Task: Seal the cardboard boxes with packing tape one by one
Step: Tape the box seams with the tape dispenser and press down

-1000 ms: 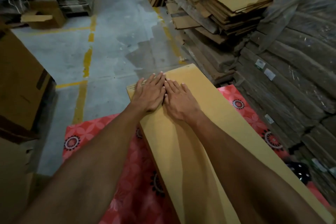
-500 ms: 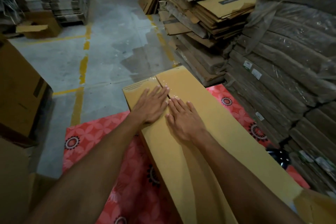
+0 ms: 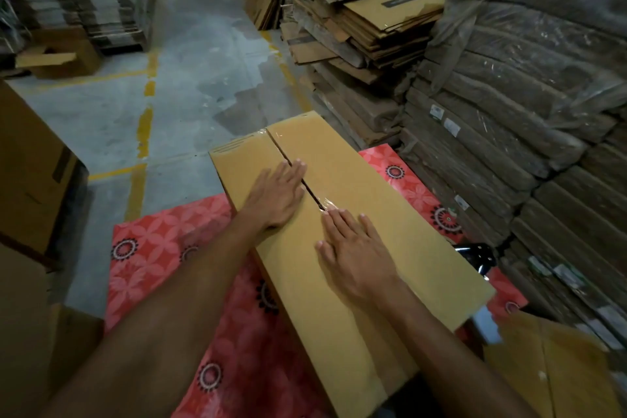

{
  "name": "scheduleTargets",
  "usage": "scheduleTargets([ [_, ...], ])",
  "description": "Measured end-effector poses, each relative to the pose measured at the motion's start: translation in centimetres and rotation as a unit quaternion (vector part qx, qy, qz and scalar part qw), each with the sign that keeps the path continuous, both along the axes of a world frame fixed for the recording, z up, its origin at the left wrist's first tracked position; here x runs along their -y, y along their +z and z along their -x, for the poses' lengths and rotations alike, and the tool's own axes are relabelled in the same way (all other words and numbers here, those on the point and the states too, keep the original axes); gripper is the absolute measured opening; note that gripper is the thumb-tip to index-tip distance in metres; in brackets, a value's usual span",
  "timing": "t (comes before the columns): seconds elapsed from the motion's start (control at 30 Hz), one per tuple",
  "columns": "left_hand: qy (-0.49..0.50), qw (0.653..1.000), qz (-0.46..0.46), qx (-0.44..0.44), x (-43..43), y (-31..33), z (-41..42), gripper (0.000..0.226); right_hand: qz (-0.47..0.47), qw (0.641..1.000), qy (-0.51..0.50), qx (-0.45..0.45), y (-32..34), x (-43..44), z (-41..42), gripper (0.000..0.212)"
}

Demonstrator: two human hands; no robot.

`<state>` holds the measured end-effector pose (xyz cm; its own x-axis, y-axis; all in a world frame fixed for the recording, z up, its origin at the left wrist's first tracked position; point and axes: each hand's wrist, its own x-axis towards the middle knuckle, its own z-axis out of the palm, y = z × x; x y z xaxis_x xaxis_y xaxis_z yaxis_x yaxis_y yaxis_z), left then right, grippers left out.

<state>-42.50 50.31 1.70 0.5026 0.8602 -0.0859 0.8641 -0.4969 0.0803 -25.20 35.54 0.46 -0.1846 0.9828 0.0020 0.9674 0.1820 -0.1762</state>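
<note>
Your left hand [image 3: 276, 200], farther out, and right hand [image 3: 353, 248] are pressing straight-fingered on the taped seam [image 3: 314, 195] running lengthwise away from you along the cardboard box [image 3: 390, 207] on the floral mat [image 3: 152, 248].

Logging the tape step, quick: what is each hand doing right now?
Left hand: open, pressing flat on the long tan cardboard box.
Right hand: open, flat on the same box.
</note>
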Motion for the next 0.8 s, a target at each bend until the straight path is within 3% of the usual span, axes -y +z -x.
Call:
scheduleTargets([
  [0.1, -0.077, 0.997, -0.021, 0.002, 4.6, -0.8, -1.6, 0.059, -0.022, 1.0, 0.003, -0.004, -0.6, 0.2, -0.1, 0.065],
  [0.53, -0.018, 1.0, -0.01, 0.023, 7.0, -0.7, -2.7, 0.057, -0.007, 1.0, 0.005, -0.004, -0.1, 8.6, -3.4, 0.067],
  [0.63, -0.079, 0.996, -0.008, 0.048, 9.5, -1.1, -3.2, 0.056, -0.003, 1.0, 0.011, -0.006, 0.0, 7.3, -3.2, 0.067],
  [0.8, -0.065, 0.997, -0.008, 0.044, 9.9, -1.2, -2.8, 0.055, 0.018, 1.0, 0.021, -0.004, 0.3, 2.3, -2.0, 0.089],
])
